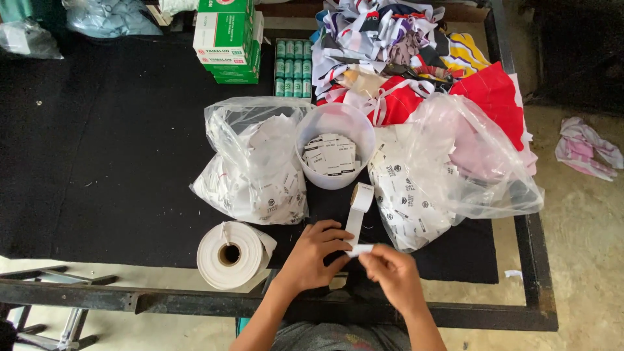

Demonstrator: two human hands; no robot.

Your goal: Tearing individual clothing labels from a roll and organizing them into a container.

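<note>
Head view looks straight down on a black-covered desk (97, 162), where the left hand (312, 257) and the right hand (390, 273) meet near the front edge over a narrow white label strip (355, 224). The strip runs up from the hands to a small label roll (362, 196) that stands on edge just in front of the clear plastic tub (335, 127) of cut labels. That little roll looks easy to upset: a tug along the strip could tip it or make it spin off more tape than wanted, and it could knock against the tub. The free end could also crease or tear unevenly if the two hands pull at different angles. A loose piece could slip off the front edge to the floor, since the hands work right above it. The left hand lies palm down, wrist low, its fingers curled and closed narrowly on the strip from the left side. The right hand comes in from below with the thumb side up, its fingers pinched shut on the strip's end; the exact contact there is small and probably partly hidden by the knuckles. Two clear bags of labels, the left bag (253, 162) and the right bag (448, 169), flank the tub, and a large white roll (231, 255) lies on its side just left of the left forearm.
</note>
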